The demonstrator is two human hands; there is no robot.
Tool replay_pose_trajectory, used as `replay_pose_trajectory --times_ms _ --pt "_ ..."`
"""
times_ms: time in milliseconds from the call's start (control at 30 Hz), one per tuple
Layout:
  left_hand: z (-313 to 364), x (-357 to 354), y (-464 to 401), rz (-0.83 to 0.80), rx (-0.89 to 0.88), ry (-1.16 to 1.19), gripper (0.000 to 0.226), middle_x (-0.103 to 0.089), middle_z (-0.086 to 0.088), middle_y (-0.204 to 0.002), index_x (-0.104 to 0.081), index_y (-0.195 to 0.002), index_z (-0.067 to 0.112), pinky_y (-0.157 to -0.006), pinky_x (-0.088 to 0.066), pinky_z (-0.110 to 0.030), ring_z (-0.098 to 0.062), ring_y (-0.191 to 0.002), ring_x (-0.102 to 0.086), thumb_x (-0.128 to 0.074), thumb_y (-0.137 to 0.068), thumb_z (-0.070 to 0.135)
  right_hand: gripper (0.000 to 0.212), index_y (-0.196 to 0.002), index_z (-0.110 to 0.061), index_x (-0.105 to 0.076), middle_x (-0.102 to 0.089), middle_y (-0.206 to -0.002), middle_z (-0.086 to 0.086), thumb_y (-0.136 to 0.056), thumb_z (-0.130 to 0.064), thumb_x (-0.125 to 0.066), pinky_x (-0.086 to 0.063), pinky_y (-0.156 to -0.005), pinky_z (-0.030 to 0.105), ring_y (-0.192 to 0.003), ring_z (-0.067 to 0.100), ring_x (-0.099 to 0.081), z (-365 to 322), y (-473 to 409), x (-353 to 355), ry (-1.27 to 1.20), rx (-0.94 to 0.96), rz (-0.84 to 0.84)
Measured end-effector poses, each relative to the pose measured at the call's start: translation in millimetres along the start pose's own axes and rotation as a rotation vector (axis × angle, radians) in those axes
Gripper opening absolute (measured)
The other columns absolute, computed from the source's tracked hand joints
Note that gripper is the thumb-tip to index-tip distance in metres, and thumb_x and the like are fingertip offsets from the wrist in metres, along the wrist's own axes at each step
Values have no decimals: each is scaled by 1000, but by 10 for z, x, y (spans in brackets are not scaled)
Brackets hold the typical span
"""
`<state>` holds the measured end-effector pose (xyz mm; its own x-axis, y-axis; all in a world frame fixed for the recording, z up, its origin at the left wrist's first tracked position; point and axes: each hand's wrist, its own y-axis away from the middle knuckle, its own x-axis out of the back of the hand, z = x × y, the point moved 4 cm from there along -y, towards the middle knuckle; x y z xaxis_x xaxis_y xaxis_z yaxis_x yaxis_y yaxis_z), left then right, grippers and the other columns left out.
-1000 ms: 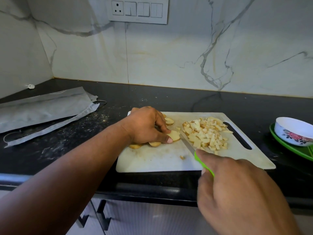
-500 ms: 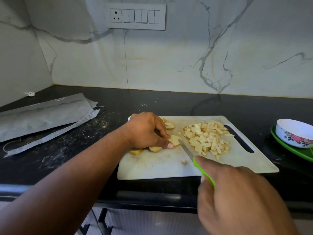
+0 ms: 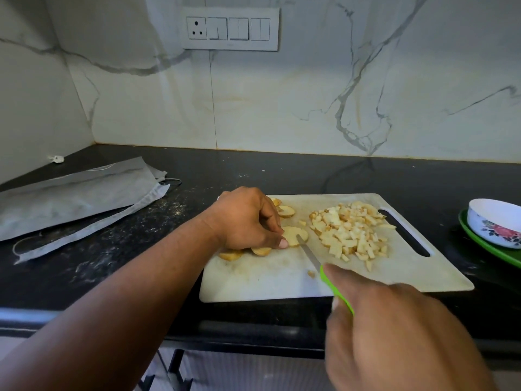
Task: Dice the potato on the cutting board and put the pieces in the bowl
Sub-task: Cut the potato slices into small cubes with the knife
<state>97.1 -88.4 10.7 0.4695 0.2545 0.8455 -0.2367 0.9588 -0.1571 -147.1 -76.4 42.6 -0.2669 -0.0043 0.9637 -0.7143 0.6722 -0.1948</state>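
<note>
Since a second ago the knife [image 3: 309, 253] is sitting further in: its tip is now touching the right edge of the potato slice [image 3: 294, 235], where before it was just short of it. Everything else is staying pretty much put, only the camera view is shifting a bit.

Left hand [image 3: 245, 220] is curling down over the potato slices [image 3: 260, 251] on the left part of the cutting board [image 3: 262, 280], thumb and fingertips pinching that front slice flat against the board. A couple more slices are peeking out from under the hand at its near side, and another one [image 3: 286, 211] is lying just behind the fingers.

Right hand [image 3: 394, 331] is gripping the knife's green handle [image 3: 337, 292], fingers wrapped round it, blade pointing up and left toward the slice. One stray bit [image 3: 311, 274] is lying just left of the blade near the handle.

Diced pile [image 3: 351, 231] is heaped on the right half of the board, beside the handle slot [image 3: 406, 234]. White flowered bowl [image 3: 493, 221] is sitting on a green plate [image 3: 490, 249] off to the right of the board; I can't see any potato in it from this angle.

Grey cloth [image 3: 73, 198] is lying on the black counter [image 3: 282, 173] to the left, and a switch panel [image 3: 229, 29] is on the marble wall.
</note>
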Motion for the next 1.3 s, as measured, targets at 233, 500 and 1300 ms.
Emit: replay_pose_trajectory --times_ms 233,500,1300 --pt "-1 6 31 9 37 86 19 -76 22 -80 -82 -71 30 -90 -60 -41 2 -88 -72 -95 -67 43 49 -143 -42 -31 -58 -94 -8 -94 -46 -37 -42 -70 24 -75 11 -45 -71 -98 11 -14 4 10" --pt "31 20 22 -28 60 36 24 -76 25 -82 -83 -74 29 -92 -59 -40 4 -90 -70 -91 -68 50 57 -145 -47 -14 -57 -102 -8 -93 -51 -38 -47 -84 20 -103 7 -60 -14 50 -45 -25 -4 3" --pt "29 66 69 -21 73 68 13 -77 18 -80 -83 -81 27 -89 -61 -36 1 -82 -72 -91 -74 35 52 -147 -36 -30 -64 -103 -9 -96 -43 -37 -47 -73 25 -87 11 -58 -162 -94 -233 -78 43 64"
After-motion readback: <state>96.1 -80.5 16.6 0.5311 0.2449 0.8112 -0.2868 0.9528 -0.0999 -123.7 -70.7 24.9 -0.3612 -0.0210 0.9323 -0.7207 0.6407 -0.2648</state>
